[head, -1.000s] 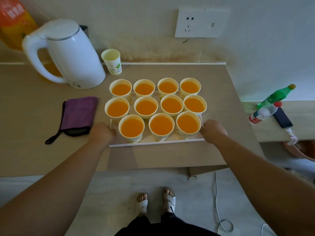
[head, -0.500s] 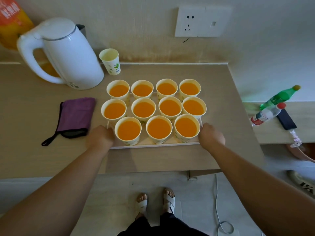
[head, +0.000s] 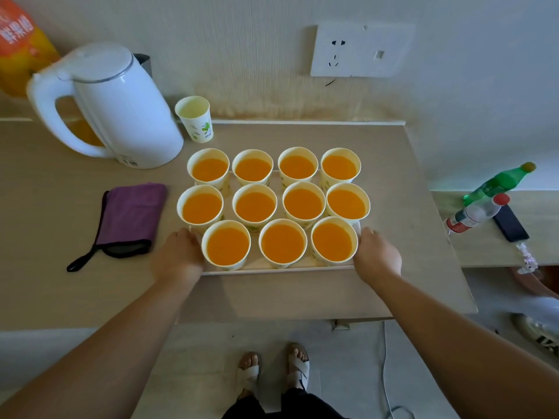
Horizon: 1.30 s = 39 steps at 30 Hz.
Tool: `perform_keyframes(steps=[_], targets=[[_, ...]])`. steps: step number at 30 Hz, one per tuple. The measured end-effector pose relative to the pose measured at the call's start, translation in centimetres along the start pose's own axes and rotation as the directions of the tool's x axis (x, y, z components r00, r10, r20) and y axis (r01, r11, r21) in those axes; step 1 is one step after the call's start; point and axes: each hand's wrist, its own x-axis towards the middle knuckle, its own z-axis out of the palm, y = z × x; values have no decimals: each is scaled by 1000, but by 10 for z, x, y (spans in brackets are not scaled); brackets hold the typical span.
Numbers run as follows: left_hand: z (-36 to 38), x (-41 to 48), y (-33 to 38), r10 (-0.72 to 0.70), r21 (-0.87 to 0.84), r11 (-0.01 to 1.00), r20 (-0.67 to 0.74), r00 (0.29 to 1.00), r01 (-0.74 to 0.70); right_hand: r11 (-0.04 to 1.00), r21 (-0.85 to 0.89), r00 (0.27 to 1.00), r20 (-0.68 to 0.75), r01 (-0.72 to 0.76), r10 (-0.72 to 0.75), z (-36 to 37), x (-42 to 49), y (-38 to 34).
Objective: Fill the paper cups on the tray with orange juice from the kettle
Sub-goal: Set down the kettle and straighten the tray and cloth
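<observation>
Cups (head: 255,205), all full, stand on the tray (head: 272,269) near the worktop's (head: 272,297) front edge. Our left hand (head: 178,258) and right hand (head: 376,255) grip its side rims, fingers (head: 366,235) curled on them. We should move it level and slowly, because the juice sits high.

Odds and ends lying about the tabletop (head: 408,237)
A purple cloth (head: 130,219) with a black loop is lying flat at the left, an orange packet (head: 21,46) is leaning in the far-left corner, and a green bottle (head: 499,182), a red-capped clear bottle (head: 475,213) and a black phone (head: 511,223) are lying together on the lower surface at the right.
</observation>
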Motion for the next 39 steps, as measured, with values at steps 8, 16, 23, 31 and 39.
perform_keyframes(steps=[8, 16, 23, 31, 39], targets=[[-9, 30, 24, 22, -42, 999, -31, 999, -23, 1000, 28, 998, -58, -7, 9, -21, 38, -3], [-18, 75, 62, 95, 15, 995, -76, 993, -94, 1000, 7, 996, -84, -20, 21, -37, 86, -7], [-18, 103, 86, 88, 59, 995, -69, 994, -84, 1000, -6, 996, -86, -29, 29, -44, 118, -14], [-12, 117, 90, 95, 29, 995, -57, 994, -94, 1000, -20, 997, -82, -6, 4, -42, 134, -19], [-12, 122, 95, 88, 62, 994, -54, 995, -85, 999, -48, 997, -72, 15, -18, -43, 141, -19]])
